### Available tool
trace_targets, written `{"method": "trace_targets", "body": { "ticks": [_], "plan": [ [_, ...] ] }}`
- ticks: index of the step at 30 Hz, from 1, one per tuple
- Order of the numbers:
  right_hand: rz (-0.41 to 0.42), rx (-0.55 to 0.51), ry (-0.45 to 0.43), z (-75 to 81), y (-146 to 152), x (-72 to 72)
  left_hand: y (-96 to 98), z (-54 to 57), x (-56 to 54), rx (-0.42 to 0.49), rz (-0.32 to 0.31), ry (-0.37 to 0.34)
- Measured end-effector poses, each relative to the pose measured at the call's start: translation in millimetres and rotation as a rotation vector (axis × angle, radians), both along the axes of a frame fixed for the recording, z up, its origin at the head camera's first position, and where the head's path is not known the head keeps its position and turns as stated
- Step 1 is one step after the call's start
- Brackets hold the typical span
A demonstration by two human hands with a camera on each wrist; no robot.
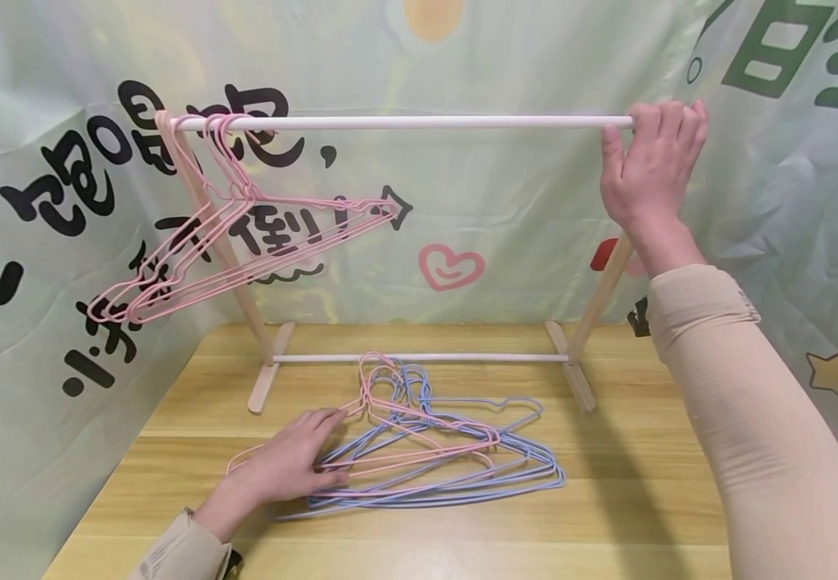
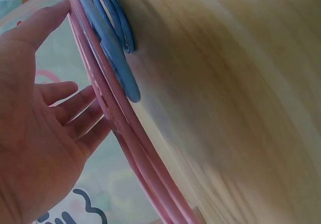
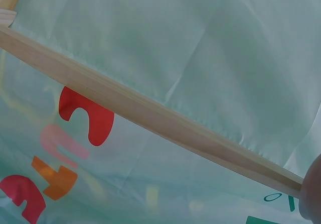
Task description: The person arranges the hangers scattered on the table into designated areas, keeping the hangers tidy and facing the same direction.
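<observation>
Pink hangers (image 1: pixel 366 395) lie on top of blue hangers (image 1: pixel 419 504) in a loose pile on the table. Over the pile's left end, my left hand (image 1: pixel 288 459) touches the pink hangers with thumb and fingertips, its fingers spread and only slightly bent. Up close in the left wrist view, the pink wires (image 2: pixel 131 148) pass between thumb and fingers, with blue hanger ends (image 2: pixel 118 53) beside them. My right hand (image 1: pixel 654 165) grips the upper right corner of the rack, covering the end of its white top bar (image 1: pixel 419 122).
Several pink hangers (image 1: pixel 248 192) hang at the left end of the bar. The rack has wooden uprights (image 1: pixel 607 270) and a white lower bar (image 1: pixel 491 357) behind the pile. Printed cloth (image 1: pixel 520 217) stands around the wooden table (image 1: pixel 629 475).
</observation>
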State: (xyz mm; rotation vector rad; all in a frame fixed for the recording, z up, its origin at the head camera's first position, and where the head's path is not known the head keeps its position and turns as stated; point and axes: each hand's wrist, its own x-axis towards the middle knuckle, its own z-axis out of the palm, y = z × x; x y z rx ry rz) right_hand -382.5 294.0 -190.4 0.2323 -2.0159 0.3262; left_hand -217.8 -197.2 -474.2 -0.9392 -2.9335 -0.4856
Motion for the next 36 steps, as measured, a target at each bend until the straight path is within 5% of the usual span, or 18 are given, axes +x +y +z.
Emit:
{"method": "trace_targets", "body": {
  "ticks": [10,36],
  "plan": [
    [-0.005,-0.003,-0.003,0.2,0,-0.6,-0.4,-5.6,-0.8,-0.002,-0.008,-0.037],
    [0.005,0.002,0.017,0.2,0,-0.2,-1.9,-5.9,10.3,0.133,0.004,0.12]
  ]
}}
